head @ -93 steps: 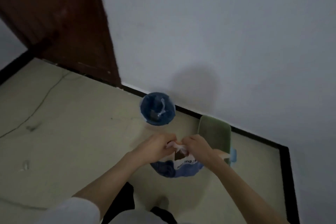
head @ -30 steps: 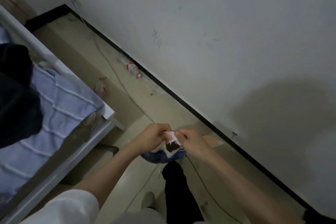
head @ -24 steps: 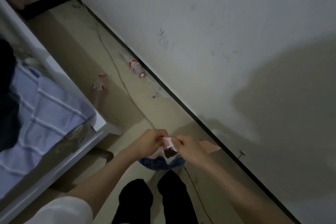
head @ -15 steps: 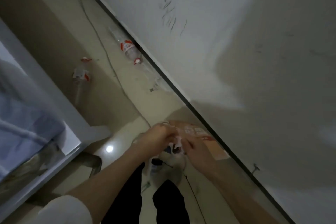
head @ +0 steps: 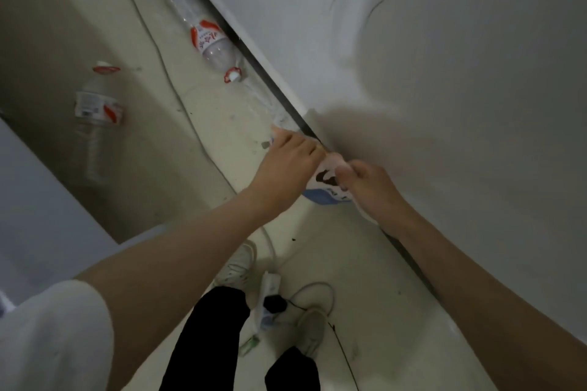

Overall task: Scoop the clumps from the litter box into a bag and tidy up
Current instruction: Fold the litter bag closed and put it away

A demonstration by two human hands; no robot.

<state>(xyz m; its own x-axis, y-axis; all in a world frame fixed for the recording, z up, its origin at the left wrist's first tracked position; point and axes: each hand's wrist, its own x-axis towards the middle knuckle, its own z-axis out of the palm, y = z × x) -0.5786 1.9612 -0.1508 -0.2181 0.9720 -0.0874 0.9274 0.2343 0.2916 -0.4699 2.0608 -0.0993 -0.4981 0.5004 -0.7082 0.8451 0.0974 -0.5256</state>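
Far left, a clear plastic bottle with a red-and-white label (head: 95, 124) lies on the pale floor (head: 222, 111); a second labelled bottle (head: 211, 46) rests by the dark skirting. My left hand (head: 290, 157) and right hand (head: 370, 186) both pinch the gathered top of the white-and-blue printed plastic bag (head: 327, 182), held up near the wall. No litter box or scoop in view. My read: scooping is done and the bag is being tied shut; binning it and tidying remain. Below, white shoes (head: 238, 265) and a tangled cable (head: 314, 295).
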